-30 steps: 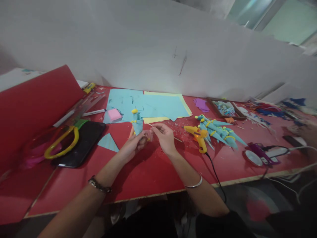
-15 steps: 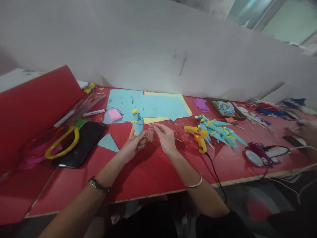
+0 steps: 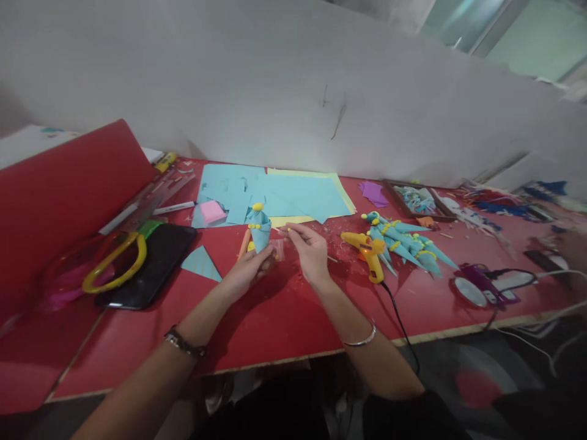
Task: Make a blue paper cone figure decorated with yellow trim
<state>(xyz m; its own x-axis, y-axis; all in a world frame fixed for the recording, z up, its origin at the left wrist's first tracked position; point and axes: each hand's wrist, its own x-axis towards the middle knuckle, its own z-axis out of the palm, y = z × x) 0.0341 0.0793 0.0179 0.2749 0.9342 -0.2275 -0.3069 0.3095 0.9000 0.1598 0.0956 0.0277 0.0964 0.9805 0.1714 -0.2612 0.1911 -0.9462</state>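
My left hand (image 3: 250, 269) is closed around the lower end of a blue paper cone (image 3: 261, 237) that stands upright with yellow beads on it and a yellow ball on top. Just right of the cone, my right hand (image 3: 312, 250) pinches a thin stick with a small yellow bit at its tip; the two do not touch. A yellow glue gun (image 3: 370, 253) lies to the right, its orange light on. Beyond it are several finished-looking blue cones (image 3: 403, 241) with yellow trim.
Blue sheets (image 3: 302, 192) lie at the back beside a pink note pad (image 3: 213, 212). A black phone (image 3: 156, 266) and yellow-handled scissors (image 3: 137, 269) are at left. A tray (image 3: 447, 214), purple tool (image 3: 488, 284) and cables occupy the right.
The cone in my left hand has moved slightly right and shows more of its side. My right hand has shifted a little right, and a yellow bit now shows at its fingertips.
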